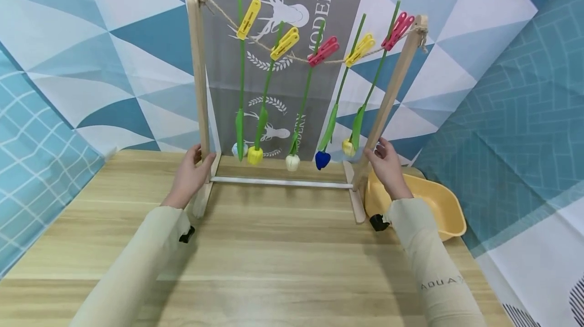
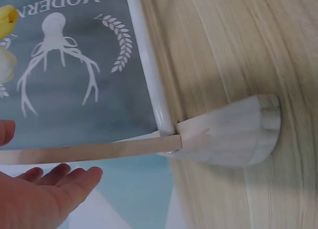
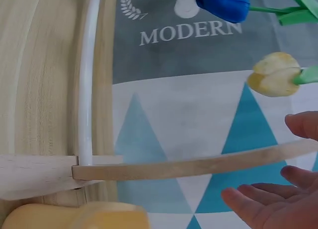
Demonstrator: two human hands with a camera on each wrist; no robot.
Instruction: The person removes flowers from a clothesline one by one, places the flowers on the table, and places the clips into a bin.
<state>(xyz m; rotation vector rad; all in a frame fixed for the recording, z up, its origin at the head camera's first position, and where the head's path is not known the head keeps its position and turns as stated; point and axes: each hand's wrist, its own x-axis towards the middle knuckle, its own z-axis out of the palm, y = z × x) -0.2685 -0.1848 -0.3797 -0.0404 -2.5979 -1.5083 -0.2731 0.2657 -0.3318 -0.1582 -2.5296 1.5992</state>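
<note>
A wooden frame with two posts stands at the table's back, a white rod (image 1: 283, 182) joining its feet. My left hand (image 1: 189, 172) is around the lower left post (image 1: 199, 73), thumb on one side and fingers on the other. In the left wrist view, the fingers look slightly apart from the wood. Likewise, my right hand (image 1: 390, 167) is around the right post (image 1: 394, 86), its fingers loosely extended in the right wrist view. Between the posts a twine (image 1: 298, 59) sags, with several artificial tulips, including a blue tulip (image 1: 322, 159), hanging head-down from clothespins such as a pink clothespin (image 1: 323, 51).
A yellow plastic basin (image 1: 438, 200) sits on the wooden table (image 1: 274, 266), just right of the frame's right foot (image 1: 357, 203). Behind the frame hangs a patterned cloth (image 1: 150, 58) with blue and white triangles and a grey panel.
</note>
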